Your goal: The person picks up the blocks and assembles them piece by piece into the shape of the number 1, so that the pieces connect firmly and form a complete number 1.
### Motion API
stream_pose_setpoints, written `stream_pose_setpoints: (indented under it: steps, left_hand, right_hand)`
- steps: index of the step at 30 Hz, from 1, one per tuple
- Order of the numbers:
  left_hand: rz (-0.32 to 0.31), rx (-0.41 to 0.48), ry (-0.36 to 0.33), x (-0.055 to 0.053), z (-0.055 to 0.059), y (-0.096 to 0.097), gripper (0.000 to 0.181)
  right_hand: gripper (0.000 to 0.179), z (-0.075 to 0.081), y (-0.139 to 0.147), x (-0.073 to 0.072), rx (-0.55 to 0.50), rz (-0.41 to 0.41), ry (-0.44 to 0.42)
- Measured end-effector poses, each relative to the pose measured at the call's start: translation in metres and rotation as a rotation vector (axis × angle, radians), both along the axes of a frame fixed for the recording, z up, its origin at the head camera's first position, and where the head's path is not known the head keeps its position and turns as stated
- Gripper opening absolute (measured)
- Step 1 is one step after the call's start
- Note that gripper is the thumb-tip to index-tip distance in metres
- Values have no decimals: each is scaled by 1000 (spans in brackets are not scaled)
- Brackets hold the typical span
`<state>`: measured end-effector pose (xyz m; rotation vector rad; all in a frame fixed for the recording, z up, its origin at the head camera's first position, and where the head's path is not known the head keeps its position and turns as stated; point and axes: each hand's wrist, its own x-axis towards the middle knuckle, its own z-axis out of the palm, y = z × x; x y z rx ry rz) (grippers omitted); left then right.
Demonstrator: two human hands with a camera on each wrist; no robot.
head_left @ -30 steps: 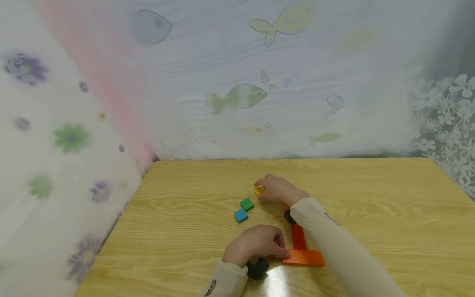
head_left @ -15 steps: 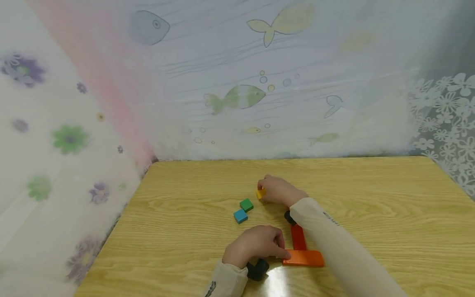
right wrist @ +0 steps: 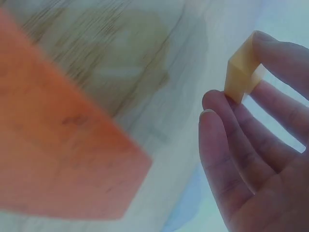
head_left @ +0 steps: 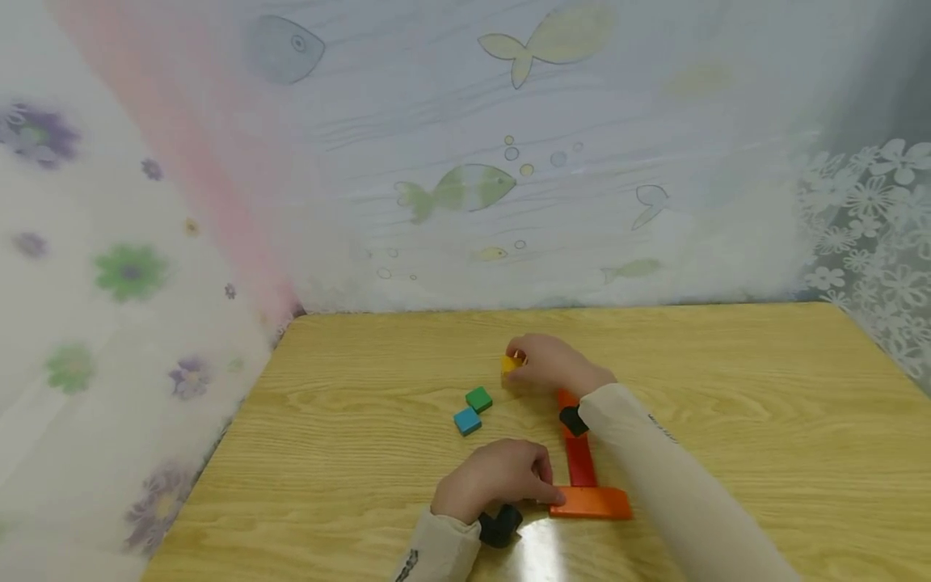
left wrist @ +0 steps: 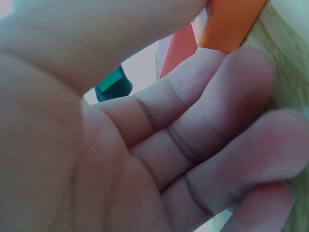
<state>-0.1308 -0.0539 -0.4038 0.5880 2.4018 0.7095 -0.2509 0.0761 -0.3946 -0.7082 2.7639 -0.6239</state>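
Observation:
My right hand [head_left: 556, 364] pinches a small yellow block [head_left: 511, 366] between thumb and fingers. In the right wrist view the yellow block [right wrist: 241, 70] is off the table. My left hand [head_left: 502, 473] holds the left end of a long orange block [head_left: 592, 503] that lies crosswise near the front. In the left wrist view, thumb and forefinger meet at the orange block [left wrist: 231, 24], while the other fingers are loosely curved. A red block [head_left: 580, 462] runs back from the orange one. Behind it another orange block [head_left: 567, 398] shows, partly hidden by the right wrist's black camera.
A green block [head_left: 478, 398] and a blue block [head_left: 468, 420] lie corner to corner left of the row. Black cameras sit at both wrists. The wooden table [head_left: 349, 453] meets a wall with painted fish [head_left: 473, 187] at the back and a flowered wall at the left.
My right hand has closed its grip on the yellow block and raised it slightly. The left hand stays at the orange block. The head view has shifted a little.

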Motion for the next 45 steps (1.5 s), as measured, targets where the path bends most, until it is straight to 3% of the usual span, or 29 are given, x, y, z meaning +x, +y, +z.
stream_pose_setpoints:
  steps: [14, 24, 45]
  left_hand:
    - [4, 1, 21, -1, -1, 0, 23]
    - [28, -11, -2, 0, 0, 2, 23]
    - [22, -13, 17, 1, -4, 1, 23]
  right_hand:
    - [42, -1, 30, -1, -110, -104, -45]
    - [48, 0, 56, 8, -334, -182, -161]
    - [56, -17, 78, 20, -637, -308, -205]
